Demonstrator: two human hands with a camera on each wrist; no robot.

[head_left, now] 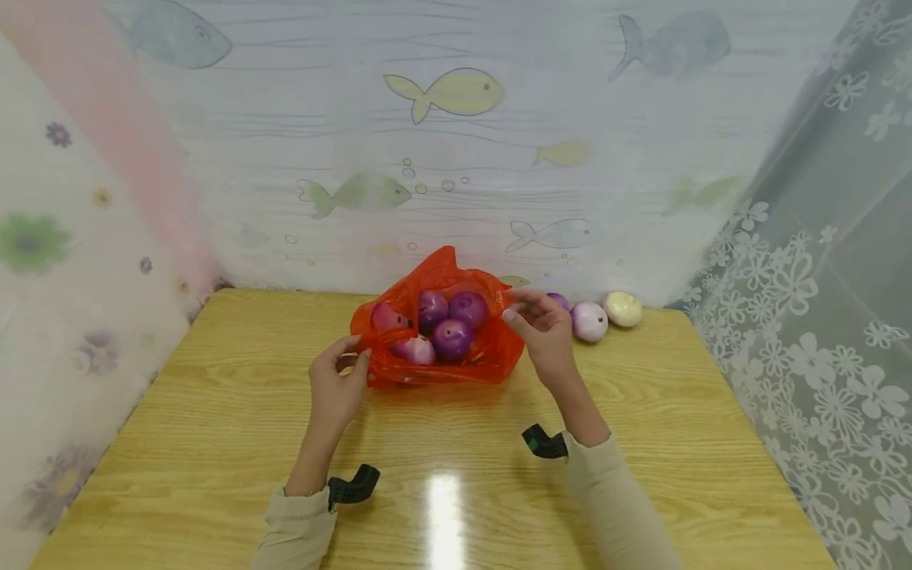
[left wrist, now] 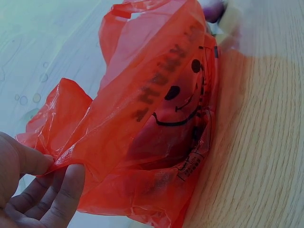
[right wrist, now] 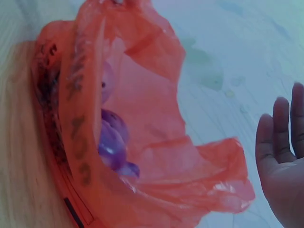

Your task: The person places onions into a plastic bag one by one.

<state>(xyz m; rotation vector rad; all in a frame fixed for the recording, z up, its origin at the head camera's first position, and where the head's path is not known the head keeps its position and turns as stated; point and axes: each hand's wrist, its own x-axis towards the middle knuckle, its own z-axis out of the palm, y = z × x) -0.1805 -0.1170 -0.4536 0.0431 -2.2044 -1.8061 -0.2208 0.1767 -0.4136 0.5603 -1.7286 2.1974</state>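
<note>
A red plastic bag (head_left: 427,374) with black printing lies with its mouth facing up and toward me. Inside sit several shiny purple onions (head_left: 453,340), some seen through the thin plastic. My left hand (head_left: 338,388) pinches the bag's left edge between thumb and fingers; the left wrist view shows the gathered plastic (left wrist: 61,161) there. Beside the bag's right edge is my right hand (head_left: 547,340). In the right wrist view that hand (right wrist: 282,156) has its fingers extended, apart from the plastic.
Right of the bag, by the wall, lie a pale purple onion (head_left: 590,322), a yellowish-white onion (head_left: 623,309) and a darker purple one (head_left: 559,301) partly behind my hand. The wooden table (head_left: 456,443) meets a fish-patterned wall covering (head_left: 456,158). A flowered curtain (head_left: 819,356) hangs at the right.
</note>
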